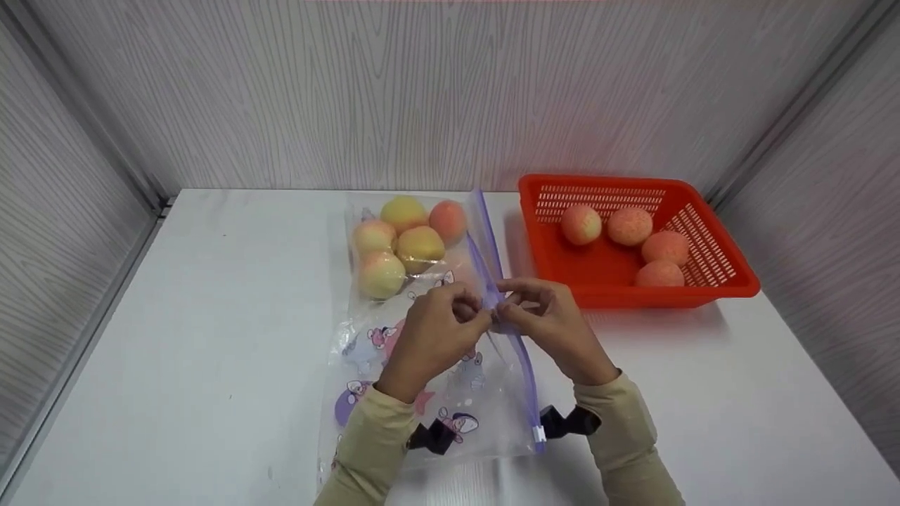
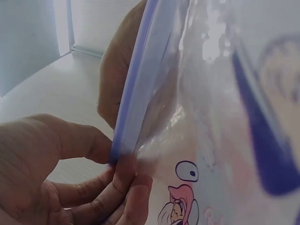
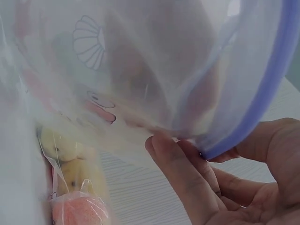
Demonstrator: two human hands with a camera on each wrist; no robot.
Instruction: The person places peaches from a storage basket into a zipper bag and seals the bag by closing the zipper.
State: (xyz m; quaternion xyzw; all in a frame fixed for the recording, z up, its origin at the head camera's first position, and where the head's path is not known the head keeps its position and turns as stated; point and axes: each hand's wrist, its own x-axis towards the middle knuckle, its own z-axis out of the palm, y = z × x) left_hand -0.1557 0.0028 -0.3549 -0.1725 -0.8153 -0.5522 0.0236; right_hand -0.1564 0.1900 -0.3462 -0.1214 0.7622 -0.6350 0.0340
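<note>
A clear slider storage bag (image 1: 506, 407) with cartoon prints lies on the table, several peaches (image 1: 420, 247) bunched in its far end. Along its right edge runs a purple zip strip (image 1: 529, 383), with a white slider (image 1: 539, 433) at the near end. My left hand (image 1: 444, 325) pinches the strip near its middle; the left wrist view shows the thumb and fingers on either side of the purple edge (image 2: 133, 84). Right beside it, my right hand (image 1: 555, 325) also pinches the strip. In the right wrist view the bag's film (image 3: 140, 93) bulges above the right fingers (image 3: 183, 183).
A red plastic basket (image 1: 640, 299) stands at the back right, holding several more peaches (image 1: 629, 226). The white table (image 1: 232, 330) meets a pale panel wall (image 1: 351, 98) behind, with side panels at left and right. Black wrist-camera mounts (image 1: 430, 437) sit below each hand.
</note>
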